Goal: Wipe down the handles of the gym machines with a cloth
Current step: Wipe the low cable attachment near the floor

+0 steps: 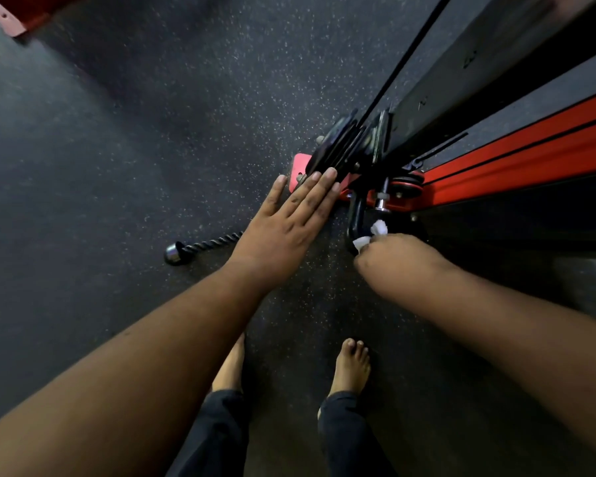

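Rightward, cloth (pixel 375 234) against black handle (pixel 355 218).

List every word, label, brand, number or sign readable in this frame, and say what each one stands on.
No text can be read here.
Black upright of the machine: a few pale marks, too small and blurred to read.
Red frame rail: no lettering visible.
White cloth gripped by the right hand, the left hand by the black pulley bracket, and the rope handle on the floor: no markings.
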Motion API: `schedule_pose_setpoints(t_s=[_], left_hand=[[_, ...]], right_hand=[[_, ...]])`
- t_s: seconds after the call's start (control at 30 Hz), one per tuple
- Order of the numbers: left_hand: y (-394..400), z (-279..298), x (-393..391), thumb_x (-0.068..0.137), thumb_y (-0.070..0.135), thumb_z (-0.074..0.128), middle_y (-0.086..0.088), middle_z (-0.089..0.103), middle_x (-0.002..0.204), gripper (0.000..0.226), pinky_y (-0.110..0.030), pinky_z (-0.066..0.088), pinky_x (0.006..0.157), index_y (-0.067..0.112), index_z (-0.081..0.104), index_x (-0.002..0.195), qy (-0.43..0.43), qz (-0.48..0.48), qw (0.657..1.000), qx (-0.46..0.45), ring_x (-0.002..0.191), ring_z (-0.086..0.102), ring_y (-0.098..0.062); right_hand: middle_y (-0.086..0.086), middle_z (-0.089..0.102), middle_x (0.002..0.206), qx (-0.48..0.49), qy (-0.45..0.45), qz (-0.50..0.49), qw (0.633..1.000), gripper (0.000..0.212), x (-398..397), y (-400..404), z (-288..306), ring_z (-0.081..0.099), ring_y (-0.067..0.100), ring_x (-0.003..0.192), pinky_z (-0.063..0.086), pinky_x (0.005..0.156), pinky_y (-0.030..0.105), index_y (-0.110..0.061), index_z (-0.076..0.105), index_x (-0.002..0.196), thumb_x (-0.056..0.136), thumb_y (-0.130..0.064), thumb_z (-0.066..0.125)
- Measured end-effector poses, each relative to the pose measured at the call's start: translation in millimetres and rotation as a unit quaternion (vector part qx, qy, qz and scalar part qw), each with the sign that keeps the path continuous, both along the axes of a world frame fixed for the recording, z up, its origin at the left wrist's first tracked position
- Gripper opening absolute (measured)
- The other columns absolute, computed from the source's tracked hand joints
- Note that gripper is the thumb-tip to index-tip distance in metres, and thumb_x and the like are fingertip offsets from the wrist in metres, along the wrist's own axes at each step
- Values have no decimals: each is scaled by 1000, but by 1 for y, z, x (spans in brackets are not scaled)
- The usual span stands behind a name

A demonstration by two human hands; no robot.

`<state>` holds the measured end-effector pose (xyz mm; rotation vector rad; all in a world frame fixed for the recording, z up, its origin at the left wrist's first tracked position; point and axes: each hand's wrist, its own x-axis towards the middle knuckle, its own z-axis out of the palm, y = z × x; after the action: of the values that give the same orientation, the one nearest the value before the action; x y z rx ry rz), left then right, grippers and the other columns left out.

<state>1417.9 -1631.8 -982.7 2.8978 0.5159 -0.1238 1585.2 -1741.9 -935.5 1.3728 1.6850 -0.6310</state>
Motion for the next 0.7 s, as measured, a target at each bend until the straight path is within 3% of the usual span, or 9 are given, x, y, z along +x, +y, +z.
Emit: schedule_pose_setpoints(t_s=[0.07,0.13,0.2,0.27,0.37,0.53,0.6,0.7], left_hand=[[-2,1,0,102,14,37,-6,-31,166,80,-53,-5,127,12,-16,162,-1,8,1000,-3,157,-18,-22],[-8,2,2,101,15,44,-7,-28,167,84,-54,-2,127,11,-13,162,-3,25,1000,-16,157,-17,-23],[-19,3,4,99,14,48,-9,-23,169,86,-56,2,127,10,-10,163,-4,52,998,-34,157,-16,-24],[-35,5,9,99,19,48,-12,-20,170,86,-56,3,127,9,-8,163,-3,84,995,-61,157,-16,-26],[-58,6,16,100,23,47,-12,-22,169,86,-55,1,127,10,-9,163,3,116,988,-106,157,-20,-27],[-84,6,23,104,25,42,-6,-26,169,81,-52,-2,128,12,-11,163,37,106,977,-180,156,-23,-21],[-92,3,28,106,26,40,-3,-30,167,81,-48,-4,128,15,-19,161,80,85,966,-231,155,-25,-17],[-102,-3,37,105,21,44,1,-27,168,85,-45,-2,129,18,-20,161,105,65,954,-274,156,-19,-13]], right_hand=[[2,57,136,-18,38,-162,986,33,12,7,10,52,26,129,51,89,38,-24,61,131,99,-17,57],[3,62,133,55,129,-360,922,31,31,3,14,61,23,116,47,82,28,-24,62,133,103,-21,55],[0,69,123,208,238,-564,763,28,39,-15,8,62,13,100,43,73,21,-25,68,127,105,-16,54],[-1,71,120,247,306,-685,613,29,26,-33,-3,62,7,97,47,83,20,-22,70,124,105,-10,51],[-6,75,112,330,308,-745,491,29,-1,-54,-31,67,8,104,51,95,31,-26,73,117,103,-10,54],[-3,76,104,416,283,-818,279,30,-13,-79,-26,73,12,99,58,88,29,-31,71,104,104,-8,51],[-1,75,105,412,254,-842,236,29,-9,-85,-29,72,11,97,59,86,30,-30,69,104,105,-9,50],[6,74,114,313,255,-890,210,21,-2,-73,-53,69,18,107,56,96,39,-24,71,112,104,-14,53]])
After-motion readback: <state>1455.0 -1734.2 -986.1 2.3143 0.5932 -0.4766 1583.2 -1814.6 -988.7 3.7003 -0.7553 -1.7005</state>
